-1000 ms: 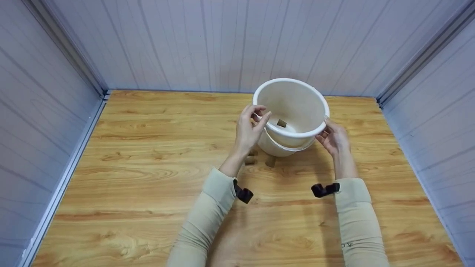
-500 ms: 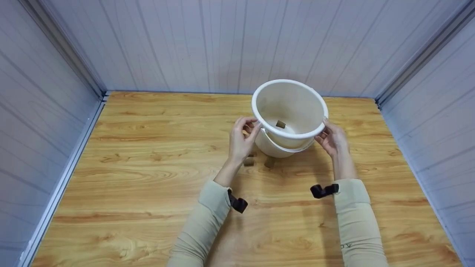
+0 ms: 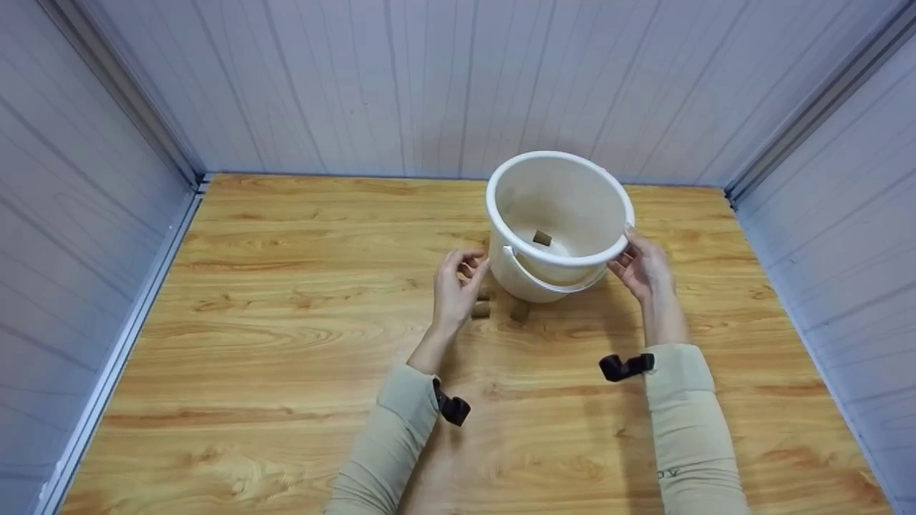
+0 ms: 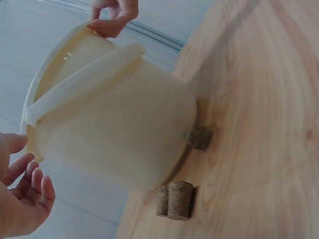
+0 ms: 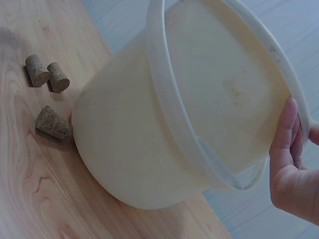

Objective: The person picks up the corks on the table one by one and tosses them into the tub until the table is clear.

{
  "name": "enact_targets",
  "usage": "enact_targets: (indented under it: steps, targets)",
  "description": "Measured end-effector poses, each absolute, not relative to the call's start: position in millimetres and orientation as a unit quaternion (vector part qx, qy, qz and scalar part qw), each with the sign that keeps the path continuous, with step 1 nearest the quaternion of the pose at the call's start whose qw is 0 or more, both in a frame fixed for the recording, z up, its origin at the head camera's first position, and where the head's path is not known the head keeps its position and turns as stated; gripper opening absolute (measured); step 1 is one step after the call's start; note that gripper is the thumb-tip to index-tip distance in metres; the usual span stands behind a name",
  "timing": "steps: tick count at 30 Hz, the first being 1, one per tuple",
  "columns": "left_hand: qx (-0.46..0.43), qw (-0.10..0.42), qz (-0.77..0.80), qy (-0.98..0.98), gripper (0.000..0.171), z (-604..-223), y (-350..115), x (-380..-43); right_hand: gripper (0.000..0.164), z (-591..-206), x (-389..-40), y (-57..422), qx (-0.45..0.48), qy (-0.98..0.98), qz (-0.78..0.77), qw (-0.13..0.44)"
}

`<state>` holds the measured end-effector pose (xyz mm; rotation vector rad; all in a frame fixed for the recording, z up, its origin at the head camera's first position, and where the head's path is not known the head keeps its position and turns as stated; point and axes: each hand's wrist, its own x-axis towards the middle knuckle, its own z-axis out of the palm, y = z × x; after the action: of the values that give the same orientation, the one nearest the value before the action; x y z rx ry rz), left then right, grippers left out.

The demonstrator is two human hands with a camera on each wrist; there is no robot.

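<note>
A white bucket (image 3: 529, 275) stands upright at the back right of the wooden surface, its handle hanging at the front. One brown cork (image 3: 542, 238) lies inside on the bottom. My right hand (image 3: 647, 268) pinches the right side of the rim, thumb on one side and fingers on the other. My left hand (image 3: 454, 290) hovers just left of the bucket, fingers loosely bent and holding nothing. Below it, two corks (image 4: 180, 200) lie side by side on the surface. A third cork (image 5: 52, 123) sits close to the bucket's base.
Pale panelled walls (image 3: 322, 86) enclose the wooden surface (image 3: 286, 343) at the back and on both sides. The back wall is close behind the bucket. A black wrist camera (image 3: 452, 409) sticks out from the left sleeve, and another camera (image 3: 626, 367) from the right.
My left hand has moved from over the left of the rim down and leftward, away from the bucket's edge. The right hand, the bucket and the cork inside stay nearly still.
</note>
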<state>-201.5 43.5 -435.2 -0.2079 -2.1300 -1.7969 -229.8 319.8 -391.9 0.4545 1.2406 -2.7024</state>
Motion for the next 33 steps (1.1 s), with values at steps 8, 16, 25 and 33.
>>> enact_targets:
  steps: [8,16,25,33]
  targets:
    - [-0.063,0.17,-0.622,-0.762,0.016,-455.4,40.4,-196.6,0.014,-391.4,-228.3,321.3,0.153,0.407,-0.898,0.067]
    - [-0.052,0.141,-0.628,-0.764,0.02,-473.5,39.8,-191.9,0.016,-391.6,-227.6,322.8,0.151,0.408,-0.898,0.066]
    - [-0.024,0.104,-0.614,-0.782,0.026,-491.7,37.9,-186.0,0.014,-390.8,-226.7,322.6,0.154,0.402,-0.901,0.062]
    - [-0.01,0.079,-0.606,-0.792,0.028,-503.5,35.8,-185.0,0.015,-390.1,-225.1,322.9,0.15,0.404,-0.901,0.056]
